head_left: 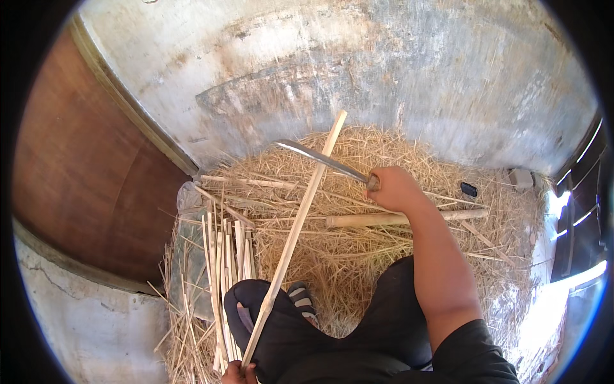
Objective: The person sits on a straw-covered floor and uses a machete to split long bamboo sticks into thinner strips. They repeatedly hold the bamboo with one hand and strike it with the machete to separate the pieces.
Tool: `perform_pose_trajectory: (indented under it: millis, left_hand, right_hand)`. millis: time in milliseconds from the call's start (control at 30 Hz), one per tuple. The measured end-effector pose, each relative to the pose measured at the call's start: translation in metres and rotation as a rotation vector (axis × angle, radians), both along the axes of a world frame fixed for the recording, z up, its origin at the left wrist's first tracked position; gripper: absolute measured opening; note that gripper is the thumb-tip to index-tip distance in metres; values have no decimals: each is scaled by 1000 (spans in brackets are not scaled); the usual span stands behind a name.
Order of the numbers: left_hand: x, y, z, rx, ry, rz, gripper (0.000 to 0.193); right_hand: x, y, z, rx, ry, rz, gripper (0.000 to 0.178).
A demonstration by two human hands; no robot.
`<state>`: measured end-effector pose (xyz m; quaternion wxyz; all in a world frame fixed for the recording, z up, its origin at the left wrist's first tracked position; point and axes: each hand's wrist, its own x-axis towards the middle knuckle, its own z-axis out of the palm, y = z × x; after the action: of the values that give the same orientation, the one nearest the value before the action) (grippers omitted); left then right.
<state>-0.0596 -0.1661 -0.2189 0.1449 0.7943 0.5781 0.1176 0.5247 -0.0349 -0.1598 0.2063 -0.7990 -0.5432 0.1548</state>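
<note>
My right hand (394, 187) is closed round the handle of a machete (320, 157). Its long, slightly curved blade points left and crosses the upper part of a bamboo strip (297, 229); I cannot tell whether the edge touches it. The pale, long strip slants from the lower left up toward the wall and passes over my left thigh. At the lower edge, my left hand (239, 372) grips the near end of this strip, partly cut off by the frame. Beside my left leg lies a bundle of split bamboo strips (220, 269).
Straw and shavings (358, 281) cover the floor. A thicker bamboo pole (371, 220) lies across it, with thin strips around. A small black object (469, 189) and a brick-like block (520, 178) lie at the right. The weathered wall (307, 70) rises ahead, a brown wooden panel (96, 166) at left.
</note>
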Motion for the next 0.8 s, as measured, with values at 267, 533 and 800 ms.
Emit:
perform_pose_trajectory:
  millis: [267,533,800]
  left_hand:
    - [29,14,28,6,-231,77,34]
    - [15,57,36,118,-99,43,29]
    - [49,86,65,178,-118,-57,36]
  right_hand:
    - [-52,-3,10,-22,-4,414,25]
    - [-45,2,2,71,-62,320,23]
    - [-29,9,-10,140,141,196,20]
